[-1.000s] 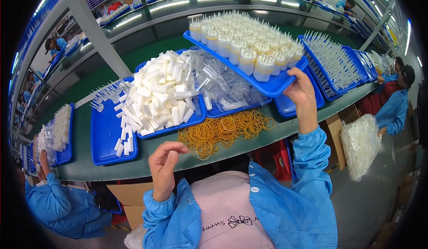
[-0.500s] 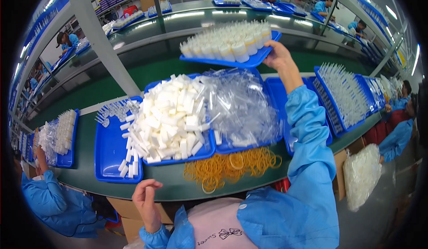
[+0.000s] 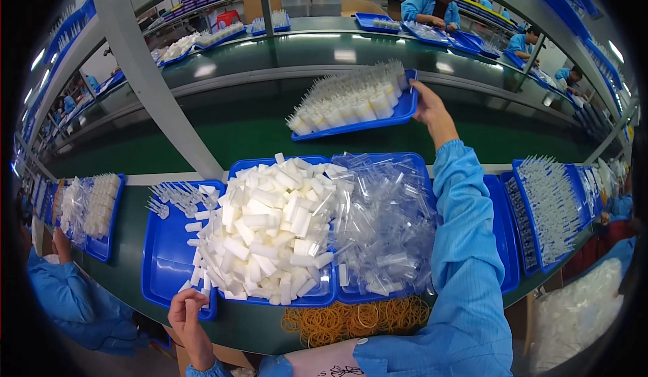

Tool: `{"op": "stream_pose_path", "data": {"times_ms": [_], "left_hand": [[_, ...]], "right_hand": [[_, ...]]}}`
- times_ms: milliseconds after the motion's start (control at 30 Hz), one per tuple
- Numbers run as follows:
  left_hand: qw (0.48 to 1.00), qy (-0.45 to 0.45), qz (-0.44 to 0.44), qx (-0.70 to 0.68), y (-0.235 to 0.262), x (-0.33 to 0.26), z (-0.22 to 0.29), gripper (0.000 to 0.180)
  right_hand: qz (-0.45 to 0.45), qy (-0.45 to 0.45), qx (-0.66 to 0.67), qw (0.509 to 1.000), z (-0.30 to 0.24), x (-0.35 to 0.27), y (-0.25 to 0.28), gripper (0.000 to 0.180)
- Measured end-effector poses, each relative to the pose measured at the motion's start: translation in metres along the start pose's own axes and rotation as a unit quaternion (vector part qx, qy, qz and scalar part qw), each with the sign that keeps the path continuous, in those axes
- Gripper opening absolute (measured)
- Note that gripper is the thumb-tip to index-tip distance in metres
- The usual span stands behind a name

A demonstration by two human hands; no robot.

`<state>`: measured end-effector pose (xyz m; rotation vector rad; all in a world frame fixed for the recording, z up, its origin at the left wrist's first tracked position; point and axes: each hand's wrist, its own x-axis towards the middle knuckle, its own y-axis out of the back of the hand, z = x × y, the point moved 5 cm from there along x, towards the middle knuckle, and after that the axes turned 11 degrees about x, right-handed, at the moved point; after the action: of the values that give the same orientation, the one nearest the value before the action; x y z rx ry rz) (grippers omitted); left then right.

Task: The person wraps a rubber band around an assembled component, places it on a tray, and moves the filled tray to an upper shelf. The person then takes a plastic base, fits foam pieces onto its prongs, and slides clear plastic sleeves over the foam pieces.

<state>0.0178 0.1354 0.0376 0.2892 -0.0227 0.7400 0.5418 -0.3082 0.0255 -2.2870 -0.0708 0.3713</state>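
Observation:
My right hand (image 3: 429,110) grips the right end of a blue tray (image 3: 398,112), reaching out over the far green belt. Rows of white bundles with thin clear tips and yellowish bands (image 3: 351,100) stand on this tray, which tilts down to the left. My left hand (image 3: 187,315) hangs by the front corner of the left blue tray (image 3: 169,255), its fingers loosely bent, and I see nothing in it. That tray has clear plastic pieces (image 3: 179,198) at its back and some white blocks along its right side.
A heap of white foam-like blocks (image 3: 263,228) fills the middle tray, beside a tray of clear plastic sleeves (image 3: 385,222). Yellow rubber bands (image 3: 358,319) lie in front. A grey metal post (image 3: 152,73) rises at left. Co-workers (image 3: 432,9) sit across and at both sides.
The view has shifted, so the bench trays sit lower in the picture. My right hand still holds the loaded tray, now farther out over the belt. My left hand has come nearer the left tray's corner.

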Motion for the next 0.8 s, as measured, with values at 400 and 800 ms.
{"op": "stream_pose_path", "data": {"times_ms": [400, 800], "left_hand": [[0.996, -0.008, 0.069, 0.052, 0.017, 0.002, -0.011, 0.016], [0.997, -0.013, 0.065, -0.028, 0.036, -0.016, -0.022, 0.016]], "right_hand": [[0.155, -0.01, -0.287, 0.945, 0.021, 0.049, 0.046, 0.039], [0.086, 0.371, -0.514, 0.768, -0.105, -0.062, -0.076, 0.048]]}}
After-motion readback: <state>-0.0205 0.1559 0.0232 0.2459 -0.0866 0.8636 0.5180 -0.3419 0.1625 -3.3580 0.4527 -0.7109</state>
